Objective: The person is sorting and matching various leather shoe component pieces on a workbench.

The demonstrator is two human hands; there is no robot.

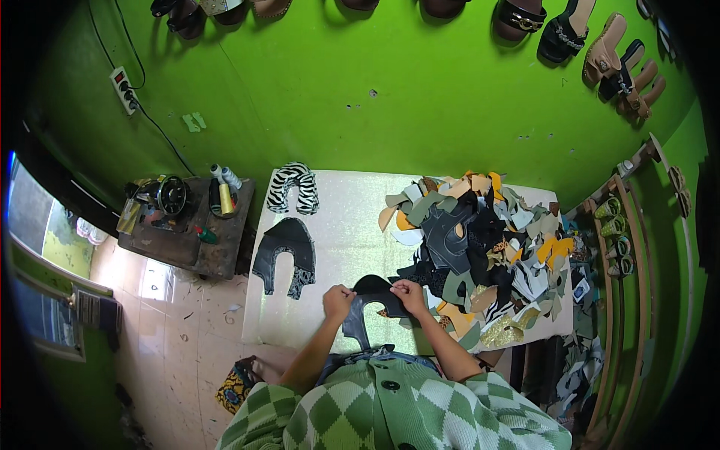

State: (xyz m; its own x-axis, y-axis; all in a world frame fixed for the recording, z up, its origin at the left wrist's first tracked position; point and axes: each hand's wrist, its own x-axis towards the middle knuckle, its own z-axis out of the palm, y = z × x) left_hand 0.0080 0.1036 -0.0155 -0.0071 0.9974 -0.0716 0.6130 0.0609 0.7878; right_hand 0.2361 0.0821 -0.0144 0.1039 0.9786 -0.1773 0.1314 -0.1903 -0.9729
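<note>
Near the front edge of the white table (341, 217), my two hands hold a black U-shaped shoe upper piece (354, 319), its curved end pointing away from me. My left hand (339, 301) pinches its left side. At its right side, the fingers of my right hand (409, 296) close on the edge. Farther left lies a stack of black U-shaped pieces (283, 238). Behind it is a stack of zebra-striped pieces (292, 175). Close to my right hand spreads a large heap of mixed material scraps (495, 262), with black cut pieces (446, 240) on top.
A sewing machine (171, 196) stands on a worn wooden stand (187, 255) at the left, with thread spools (226, 199) and a small green bottle (206, 235). Sandals (564, 34) hang along the green wall. A wooden rack (630, 315) with footwear stands at the right.
</note>
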